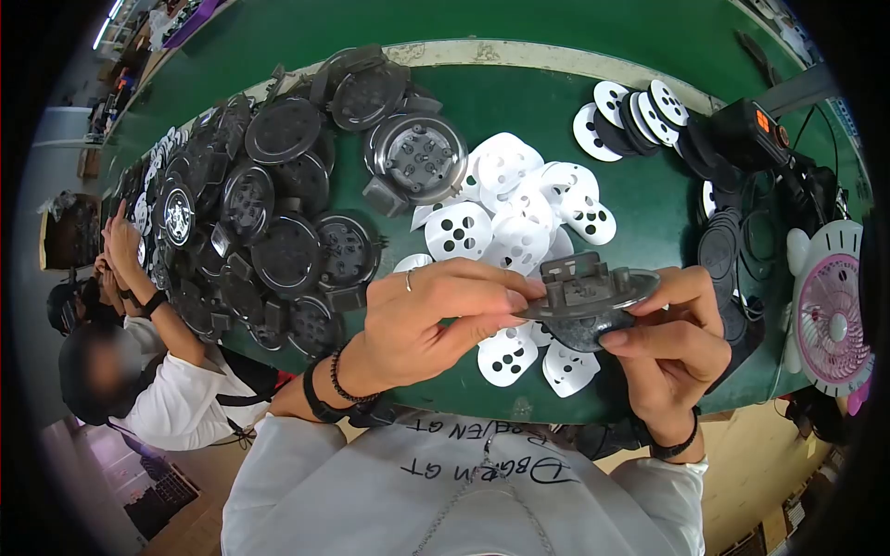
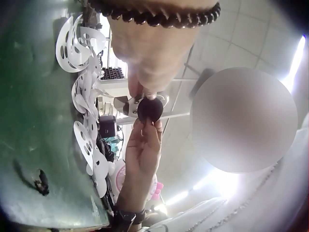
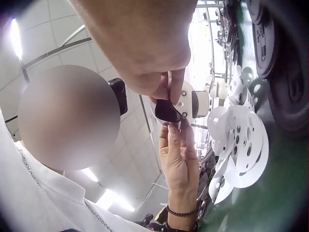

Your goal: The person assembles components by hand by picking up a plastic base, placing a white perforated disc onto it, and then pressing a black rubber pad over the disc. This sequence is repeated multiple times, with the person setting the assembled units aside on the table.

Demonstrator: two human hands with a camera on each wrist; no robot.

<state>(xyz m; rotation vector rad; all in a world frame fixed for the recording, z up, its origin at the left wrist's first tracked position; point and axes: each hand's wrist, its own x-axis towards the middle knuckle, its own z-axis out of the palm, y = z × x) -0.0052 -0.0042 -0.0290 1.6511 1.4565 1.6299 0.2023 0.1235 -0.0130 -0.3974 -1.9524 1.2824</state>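
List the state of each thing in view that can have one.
Left hand, pinching the dark housing
Right hand, pinching housing and pad
Dark housing, held aloft
Pad, bent beneath the housing
White sheets, overlapping in a pile
Other housings, heaped
Pink fan, cannot tell if running
Black device, orange display lit

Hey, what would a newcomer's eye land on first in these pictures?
Probably the heap of dark round parts on the left of the green table, beside scattered white perforated pieces. Nearer the wearer, the left hand and right hand pinch a grey part. A pink-and-white fan sits far right.
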